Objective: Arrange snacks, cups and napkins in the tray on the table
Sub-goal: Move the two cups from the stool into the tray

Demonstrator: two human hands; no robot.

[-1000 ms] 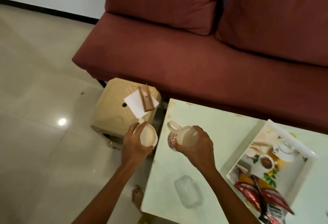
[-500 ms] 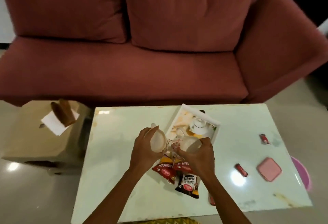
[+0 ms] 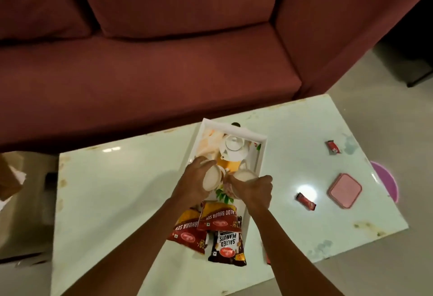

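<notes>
Holding left cup (image 3: 212, 178) tilted, right cup (image 3: 244, 175) upright.

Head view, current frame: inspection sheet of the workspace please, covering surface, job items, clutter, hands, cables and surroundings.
Surface: glossy pale-green tabletop, stained at edges, lamp glare.
Job's things: white rectangular tray holds white ceramic teapot; two red-yellow sev packets and black peanuts packet lie at its near end; tilted cream cup and second cream cup held over tray.
Clutter: two small red wrappers and pink square case, right of tray.
Hands: left hand fingers curl round tilted cream cup; right hand grips second cream cup.
Cables: nothing seen.
Surroundings: maroon fabric sofa; beige stool left; purple round object right.
</notes>
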